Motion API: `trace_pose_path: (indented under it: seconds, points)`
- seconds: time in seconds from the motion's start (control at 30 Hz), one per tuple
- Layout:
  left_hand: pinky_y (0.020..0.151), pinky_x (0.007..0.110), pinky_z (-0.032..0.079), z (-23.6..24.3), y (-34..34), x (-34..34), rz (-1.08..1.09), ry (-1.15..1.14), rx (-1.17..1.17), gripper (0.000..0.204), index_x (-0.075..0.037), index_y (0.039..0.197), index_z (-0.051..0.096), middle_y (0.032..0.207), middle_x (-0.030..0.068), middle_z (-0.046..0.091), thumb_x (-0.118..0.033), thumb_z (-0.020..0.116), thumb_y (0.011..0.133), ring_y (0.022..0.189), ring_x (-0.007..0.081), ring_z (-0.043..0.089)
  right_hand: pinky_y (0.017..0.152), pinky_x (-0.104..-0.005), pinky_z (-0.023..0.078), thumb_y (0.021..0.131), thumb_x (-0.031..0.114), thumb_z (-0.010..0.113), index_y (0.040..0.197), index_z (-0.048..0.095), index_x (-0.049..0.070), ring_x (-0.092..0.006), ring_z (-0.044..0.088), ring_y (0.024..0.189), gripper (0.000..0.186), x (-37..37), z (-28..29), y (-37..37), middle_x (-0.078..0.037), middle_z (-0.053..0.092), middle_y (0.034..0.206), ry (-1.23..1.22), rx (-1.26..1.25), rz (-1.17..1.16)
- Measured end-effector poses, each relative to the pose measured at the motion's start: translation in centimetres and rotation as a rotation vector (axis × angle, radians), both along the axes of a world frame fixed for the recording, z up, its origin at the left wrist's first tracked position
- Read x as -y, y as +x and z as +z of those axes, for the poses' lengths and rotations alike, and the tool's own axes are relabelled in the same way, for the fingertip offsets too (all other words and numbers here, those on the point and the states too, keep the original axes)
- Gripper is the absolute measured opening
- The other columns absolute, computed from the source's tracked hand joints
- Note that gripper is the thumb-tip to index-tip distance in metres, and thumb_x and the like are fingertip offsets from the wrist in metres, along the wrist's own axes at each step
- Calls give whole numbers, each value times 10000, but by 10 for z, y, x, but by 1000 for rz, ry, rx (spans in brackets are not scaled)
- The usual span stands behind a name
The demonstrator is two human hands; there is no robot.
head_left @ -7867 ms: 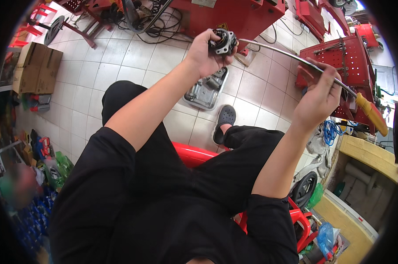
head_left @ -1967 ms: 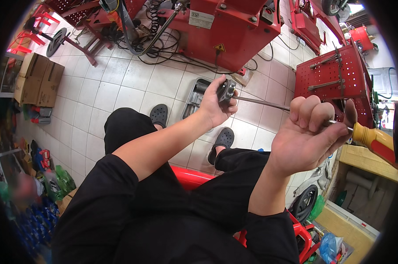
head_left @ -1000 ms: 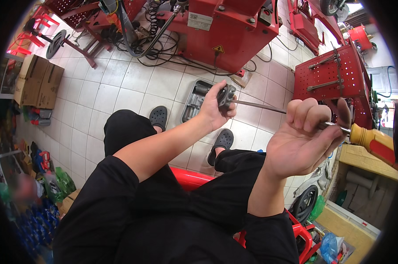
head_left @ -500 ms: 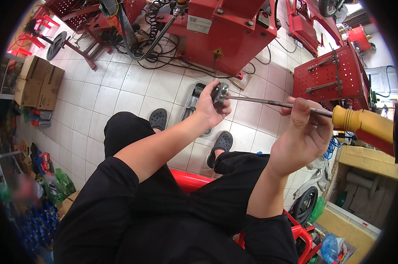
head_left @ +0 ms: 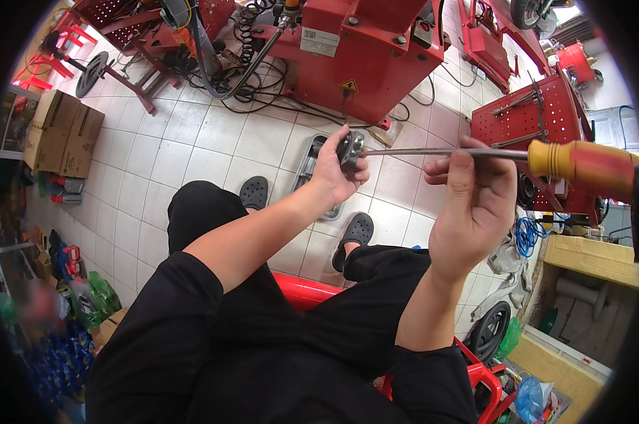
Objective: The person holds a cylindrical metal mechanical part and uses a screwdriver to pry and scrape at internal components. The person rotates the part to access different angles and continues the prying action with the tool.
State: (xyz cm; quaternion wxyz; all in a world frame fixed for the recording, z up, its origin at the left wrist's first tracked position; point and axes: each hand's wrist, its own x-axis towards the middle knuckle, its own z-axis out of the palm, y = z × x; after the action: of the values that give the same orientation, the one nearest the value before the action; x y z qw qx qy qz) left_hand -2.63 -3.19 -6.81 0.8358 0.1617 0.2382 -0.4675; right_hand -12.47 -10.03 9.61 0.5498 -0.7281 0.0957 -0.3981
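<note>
My left hand (head_left: 331, 177) is closed around a small round metal part (head_left: 352, 150), dark on one side and with shiny rounded bumps facing right. A long screwdriver (head_left: 584, 165) with a yellow and red handle lies nearly level across the right side. Its thin steel shaft runs left until the tip meets the metal part. Between thumb and fingers, my right hand (head_left: 473, 205) pinches the shaft close to the handle. The handle's far end runs into the dark rim of the picture. Under my left hand, a grey metal tray (head_left: 304, 169) on the floor is partly hidden.
A large red machine (head_left: 362, 63) stands ahead, with black cables (head_left: 256, 102) on the tiles. At right is a red perforated cart (head_left: 503, 134) carrying metal rods. Cardboard boxes (head_left: 61, 134) are stacked at left. Beneath me is a red plastic seat (head_left: 302, 290).
My right hand has shifted slightly left and turned, its thumb more upright. The screwdriver's handle has risen, so the shaft lies more level. My left hand and the metal part look almost unmoved.
</note>
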Motion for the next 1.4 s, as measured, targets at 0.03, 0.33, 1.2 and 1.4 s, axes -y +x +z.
trace_pose_path:
  seconds: [0.03, 0.33, 1.2, 1.4]
  points:
    - [456, 257, 299, 1, -1, 1, -1, 10, -2, 420, -50, 762, 532, 621, 3, 477, -464, 584, 812, 498, 115, 444, 592, -199, 469, 880, 42, 580, 1041, 525, -74, -81, 563, 662, 206, 2, -2, -1, -78, 577, 847, -27, 25, -2]
    - [451, 257, 302, 1, 1, 0, 3, -6, -5, 412, -54, 753, 530, 618, 2, 479, -457, 582, 818, 503, 118, 455, 612, -205, 482, 887, 36, 560, 1039, 530, -73, -93, 586, 682, 189, 0, 7, -3, -73, 584, 807, 24, -54, 97]
    - [462, 250, 295, 1, 1, -2, -19, -13, 23, 416, -63, 759, 517, 601, -17, 460, -471, 570, 824, 505, 102, 447, 587, -199, 470, 867, 44, 597, 969, 583, -46, -84, 595, 664, 137, 5, -1, -3, -59, 600, 818, -81, -140, 53]
    - [457, 248, 300, 3, 3, -2, 0, -47, 13, 395, -80, 741, 512, 620, -12, 472, -460, 557, 836, 503, 106, 457, 594, -199, 474, 922, 61, 507, 1051, 554, -53, -110, 611, 732, 179, 5, 5, -2, -84, 613, 856, -47, -162, 163]
